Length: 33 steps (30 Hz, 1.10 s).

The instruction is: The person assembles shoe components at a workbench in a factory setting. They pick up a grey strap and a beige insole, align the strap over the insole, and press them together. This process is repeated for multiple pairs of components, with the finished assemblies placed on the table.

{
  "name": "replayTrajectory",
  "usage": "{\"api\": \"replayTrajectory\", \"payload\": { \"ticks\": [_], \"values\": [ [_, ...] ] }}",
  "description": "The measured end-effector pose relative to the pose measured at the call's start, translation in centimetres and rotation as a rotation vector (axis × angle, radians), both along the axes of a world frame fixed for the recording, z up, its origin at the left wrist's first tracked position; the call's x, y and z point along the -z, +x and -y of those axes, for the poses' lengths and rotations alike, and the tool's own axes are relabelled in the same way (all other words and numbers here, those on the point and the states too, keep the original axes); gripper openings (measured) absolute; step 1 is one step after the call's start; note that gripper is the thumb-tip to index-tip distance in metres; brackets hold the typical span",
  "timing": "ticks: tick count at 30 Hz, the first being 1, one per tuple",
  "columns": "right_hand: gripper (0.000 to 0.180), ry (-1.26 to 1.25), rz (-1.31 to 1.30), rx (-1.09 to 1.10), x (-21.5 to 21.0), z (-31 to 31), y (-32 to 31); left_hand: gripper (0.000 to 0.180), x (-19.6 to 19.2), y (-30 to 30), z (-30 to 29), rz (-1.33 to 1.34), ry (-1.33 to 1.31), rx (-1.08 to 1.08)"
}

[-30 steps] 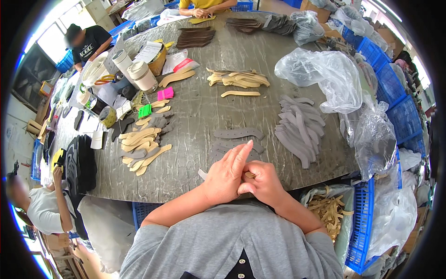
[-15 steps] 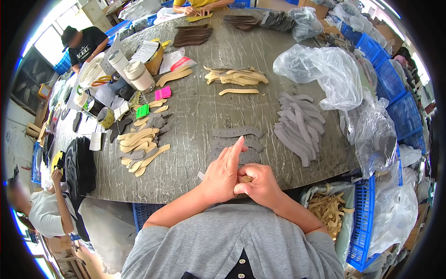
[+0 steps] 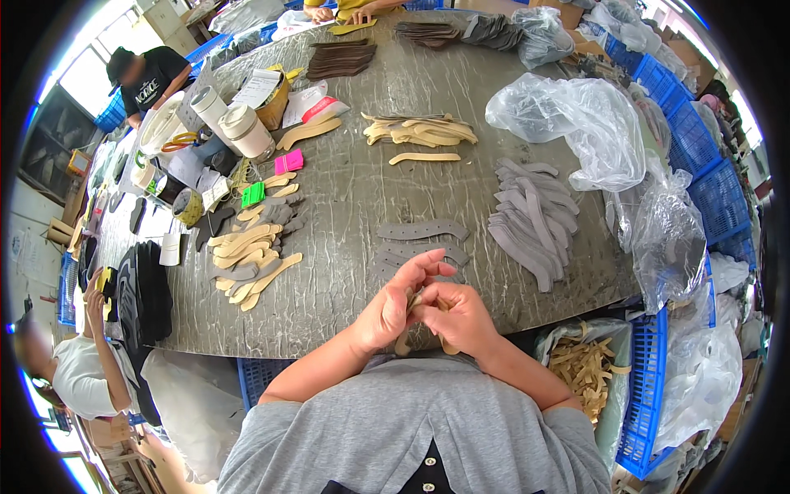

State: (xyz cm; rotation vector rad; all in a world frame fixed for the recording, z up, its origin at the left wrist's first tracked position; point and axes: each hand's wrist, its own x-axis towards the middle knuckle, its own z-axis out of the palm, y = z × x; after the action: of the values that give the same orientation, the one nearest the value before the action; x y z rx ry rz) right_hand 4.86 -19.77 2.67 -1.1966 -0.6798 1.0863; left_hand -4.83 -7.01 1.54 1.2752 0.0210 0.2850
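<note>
left hand (image 3: 383, 316) half open, hold unclear; right hand (image 3: 463, 319) pinched on tan strip (image 3: 402, 343), 6 o'clock from gray strips (image 3: 422, 231). loose pinch could drop it lapward; hard pull may tear.

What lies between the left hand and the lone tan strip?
In the head view, grey perforated strips lie between the left hand and that tan strip.

Wht lettering (image 3: 148, 90) on blk T-shirt (image 3: 170, 64), far L; illegible print (image 3: 257, 87) on wht paper sheet (image 3: 252, 95).
</note>
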Motion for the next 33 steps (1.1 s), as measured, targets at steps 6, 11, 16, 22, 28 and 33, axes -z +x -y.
{"api": "replayTrajectory", "payload": {
  "ticks": [6, 11, 16, 22, 28, 33],
  "values": [
    [0.012, 0.215, -0.279, 0.14, 1.2, 0.3, 1.5, 0.029, -1.1, 0.0, -2.5, -0.235, 0.353, -0.258],
    [0.011, 0.017, -0.262, 0.043, 1.0, 0.2, 1.6, 0.027, -4.7, 0.7, -2.6, 0.251, 1.136, -0.241],
    [0.009, 0.245, -0.469, 0.398, -0.2, 1.1, 4.4, 0.017, -2.9, -0.9, -3.9, 0.057, 0.915, -0.353],
    [0.004, 0.316, -0.274, 0.568, 2.7, 6.3, 10.3, 0.006, -0.7, -2.9, -7.7, -0.559, 0.476, -0.425],
    [0.018, -0.273, 0.096, 0.303, 5.4, 5.1, 5.3, 0.012, 1.1, -2.2, -8.2, -0.606, 0.507, -0.319],
    [0.016, -0.186, 0.01, 0.296, 6.3, 3.5, 4.6, 0.011, 0.8, -1.6, -8.5, -0.663, 0.54, -0.257]
  ]
}}
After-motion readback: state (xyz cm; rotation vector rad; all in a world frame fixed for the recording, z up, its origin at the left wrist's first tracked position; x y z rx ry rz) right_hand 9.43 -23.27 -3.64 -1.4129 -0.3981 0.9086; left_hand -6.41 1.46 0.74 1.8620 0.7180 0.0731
